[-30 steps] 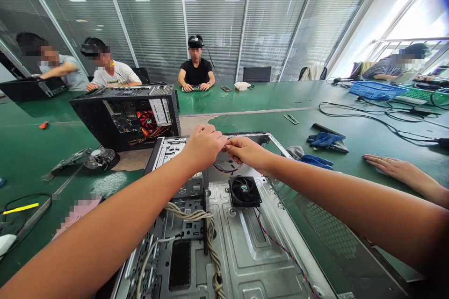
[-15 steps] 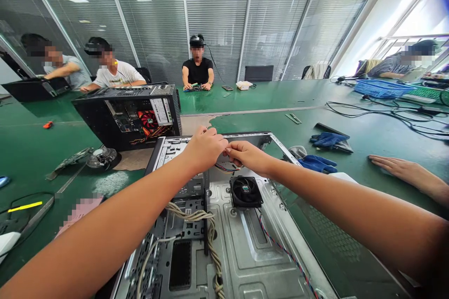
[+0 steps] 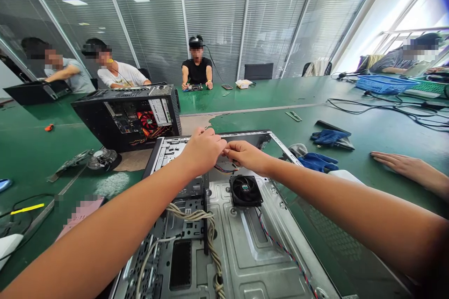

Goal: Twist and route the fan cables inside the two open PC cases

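Note:
An open metal computer case (image 3: 266, 257) lies on its side in front of me. Above its far end my left hand (image 3: 204, 150) is closed, its fingertips meeting those of my right hand (image 3: 245, 155), which is pinched shut. Whatever sits between the fingers is too small or too covered to make out. Thin coloured wires (image 3: 224, 169) show just below the hands. A black case fan (image 3: 246, 191) rests on the metal floor of the case, nearer to me, with a twisted red, blue and black lead (image 3: 277, 242). Braided beige cables (image 3: 211, 231) run along the case's middle.
Beyond on the left stands another computer tower (image 3: 105, 124) with a red fan. Blue gloves (image 3: 317, 162) lie to the right, close to another person's hand (image 3: 409, 168). Loose black cables (image 3: 372, 108) and a blue basket (image 3: 384, 85) are farther right. Several people sit around the green table.
My hands stay together in almost the same place above the case. Across the table, the person in white has drawn an arm back from the tabletop.

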The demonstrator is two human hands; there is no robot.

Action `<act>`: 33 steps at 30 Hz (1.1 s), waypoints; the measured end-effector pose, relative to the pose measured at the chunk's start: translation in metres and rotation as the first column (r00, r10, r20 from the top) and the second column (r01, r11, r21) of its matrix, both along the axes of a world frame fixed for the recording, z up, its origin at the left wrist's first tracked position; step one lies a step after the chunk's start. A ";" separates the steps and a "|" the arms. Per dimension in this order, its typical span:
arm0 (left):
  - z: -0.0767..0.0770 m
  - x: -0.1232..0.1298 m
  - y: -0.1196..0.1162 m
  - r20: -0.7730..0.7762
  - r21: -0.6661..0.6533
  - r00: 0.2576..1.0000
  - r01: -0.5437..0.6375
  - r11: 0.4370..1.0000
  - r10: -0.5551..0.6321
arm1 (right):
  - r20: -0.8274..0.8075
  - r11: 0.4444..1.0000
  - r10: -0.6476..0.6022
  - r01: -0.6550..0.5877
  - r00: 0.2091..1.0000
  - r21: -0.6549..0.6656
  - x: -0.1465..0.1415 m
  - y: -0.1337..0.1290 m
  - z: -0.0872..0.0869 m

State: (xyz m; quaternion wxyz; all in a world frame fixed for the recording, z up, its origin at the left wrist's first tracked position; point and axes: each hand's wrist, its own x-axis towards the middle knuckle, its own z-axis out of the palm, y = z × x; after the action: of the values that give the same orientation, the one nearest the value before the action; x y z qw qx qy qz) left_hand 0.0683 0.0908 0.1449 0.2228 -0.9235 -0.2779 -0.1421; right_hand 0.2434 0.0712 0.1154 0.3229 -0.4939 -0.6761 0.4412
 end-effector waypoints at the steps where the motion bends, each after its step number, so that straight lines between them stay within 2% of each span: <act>1: 0.000 0.000 0.000 0.000 0.000 1.000 -0.001 1.000 0.001 | 0.008 1.000 0.003 -0.003 1.000 0.006 0.000 0.000 0.000; 16: 0.008 0.000 -0.006 0.046 -0.052 0.999 0.012 0.999 -0.009 | 0.036 0.992 0.049 -0.052 0.998 0.113 0.007 0.000 0.002; 23: 0.014 -0.001 -0.008 0.086 -0.055 0.996 0.044 0.998 -0.039 | 0.116 0.974 0.085 -0.107 0.990 0.198 0.013 -0.003 0.016; 27: 0.015 0.000 -0.011 0.097 -0.032 0.994 0.053 0.998 -0.050 | 0.154 0.964 0.082 -0.118 0.985 0.238 0.016 -0.005 0.022; 33: 0.018 0.001 -0.013 0.114 0.003 0.992 0.052 0.999 -0.052 | 0.137 0.964 0.068 -0.101 0.988 0.247 0.014 -0.006 0.020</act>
State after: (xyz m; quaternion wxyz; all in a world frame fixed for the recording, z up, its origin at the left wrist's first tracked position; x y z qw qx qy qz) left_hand 0.0695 0.0775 0.1625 0.2028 -0.9208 -0.2662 -0.2002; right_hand 0.2576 0.0655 0.1355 0.3204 -0.4466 -0.7665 0.3322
